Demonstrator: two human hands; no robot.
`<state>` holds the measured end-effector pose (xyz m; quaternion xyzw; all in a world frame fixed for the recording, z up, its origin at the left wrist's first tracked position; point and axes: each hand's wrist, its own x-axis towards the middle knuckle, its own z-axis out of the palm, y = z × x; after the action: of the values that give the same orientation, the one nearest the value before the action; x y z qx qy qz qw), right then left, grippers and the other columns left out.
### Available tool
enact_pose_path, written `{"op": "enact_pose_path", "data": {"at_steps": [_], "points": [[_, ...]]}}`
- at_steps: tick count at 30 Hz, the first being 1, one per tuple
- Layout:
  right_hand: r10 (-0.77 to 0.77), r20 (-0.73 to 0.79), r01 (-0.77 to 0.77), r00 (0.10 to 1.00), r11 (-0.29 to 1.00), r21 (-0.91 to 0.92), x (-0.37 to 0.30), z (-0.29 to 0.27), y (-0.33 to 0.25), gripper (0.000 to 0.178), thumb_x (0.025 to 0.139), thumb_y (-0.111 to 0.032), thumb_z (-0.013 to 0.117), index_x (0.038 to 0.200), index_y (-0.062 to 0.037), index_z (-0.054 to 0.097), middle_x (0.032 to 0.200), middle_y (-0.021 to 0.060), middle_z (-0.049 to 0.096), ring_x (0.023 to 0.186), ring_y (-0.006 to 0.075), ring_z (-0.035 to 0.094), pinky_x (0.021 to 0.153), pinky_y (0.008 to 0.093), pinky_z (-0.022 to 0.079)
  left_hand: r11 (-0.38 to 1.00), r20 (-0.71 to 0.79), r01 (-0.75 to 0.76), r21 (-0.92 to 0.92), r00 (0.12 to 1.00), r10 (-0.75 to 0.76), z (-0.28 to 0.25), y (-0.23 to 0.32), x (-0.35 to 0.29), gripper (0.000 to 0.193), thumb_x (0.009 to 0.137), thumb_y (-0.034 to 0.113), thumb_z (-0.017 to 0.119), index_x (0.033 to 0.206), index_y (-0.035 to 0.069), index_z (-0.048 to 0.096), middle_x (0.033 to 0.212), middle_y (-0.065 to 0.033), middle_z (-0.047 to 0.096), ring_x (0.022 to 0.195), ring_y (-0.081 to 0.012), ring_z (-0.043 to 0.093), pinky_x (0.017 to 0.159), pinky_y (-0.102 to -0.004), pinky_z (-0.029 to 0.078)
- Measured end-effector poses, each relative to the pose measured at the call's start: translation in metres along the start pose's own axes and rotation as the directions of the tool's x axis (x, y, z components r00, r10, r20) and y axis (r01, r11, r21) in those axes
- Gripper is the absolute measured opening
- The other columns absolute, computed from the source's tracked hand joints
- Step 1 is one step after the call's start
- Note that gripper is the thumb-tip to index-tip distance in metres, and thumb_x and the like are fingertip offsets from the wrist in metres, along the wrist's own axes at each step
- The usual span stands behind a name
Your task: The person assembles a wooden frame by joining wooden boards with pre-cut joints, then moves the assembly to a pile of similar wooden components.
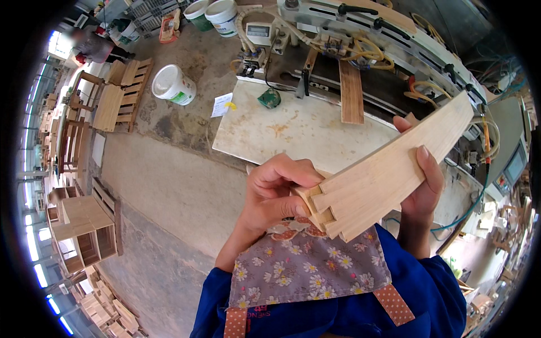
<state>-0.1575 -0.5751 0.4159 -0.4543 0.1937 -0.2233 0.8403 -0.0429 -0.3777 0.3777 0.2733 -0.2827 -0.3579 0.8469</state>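
Observation:
A pale wooden board [389,174] with stepped notches cut in its near end slants up to the right in front of me. My right hand [422,186] grips it along its middle, thumb on the face and the other fingers mostly hidden behind. At the notched end, my left hand [279,191] pinches a second wooden piece [310,200] between thumb and fingers. This piece sits against the notches; most of it is hidden behind the board, so I cannot tell how far the two fit together.
Beyond my hands lies a stained white worktop [282,124] with a green object [269,98] on it. Behind it runs a clamping machine [389,34] with hoses and a brown wooden strip [352,93]. Leftward are a white bucket [173,84], a pallet [132,84] and a wooden cabinet [84,231].

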Motion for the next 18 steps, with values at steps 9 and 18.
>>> {"op": "enact_pose_path", "data": {"at_steps": [9, 18], "points": [[-0.143, -0.001, 0.142, 0.990, 0.983, -0.117, -0.007, -0.006, -0.011, 0.059, 0.083, -0.028, 0.051, 0.128, 0.0090, 0.039, 0.129, 0.0182, 0.045, 0.120, 0.0230, 0.043, 0.104, 0.0338, 0.029, 0.994, 0.098, -0.046, 0.096, 0.994, 0.037, 0.001, 0.003, 0.008, 0.033, 0.072, 0.005, 0.072, 0.103, -0.001, 0.064, 0.082, -0.0078, 0.060, 0.077, -0.0138, 0.055, 0.068, -0.0247, 0.041], [-0.183, 0.110, 0.188, 0.977, 0.981, -0.041, 0.038, 0.004, -0.017, 0.060, 0.082, -0.028, 0.055, 0.126, 0.0084, 0.038, 0.118, 0.0183, 0.052, 0.094, 0.0208, 0.057, 0.081, 0.0333, 0.048, 0.992, 0.058, 0.010, 0.124, 0.998, -0.018, -0.011, 0.010, 0.021, 0.037, 0.073, 0.005, 0.072, 0.107, 0.000, 0.060, 0.098, -0.0073, 0.060, 0.093, -0.0134, 0.055, 0.081, -0.0267, 0.043]]}}
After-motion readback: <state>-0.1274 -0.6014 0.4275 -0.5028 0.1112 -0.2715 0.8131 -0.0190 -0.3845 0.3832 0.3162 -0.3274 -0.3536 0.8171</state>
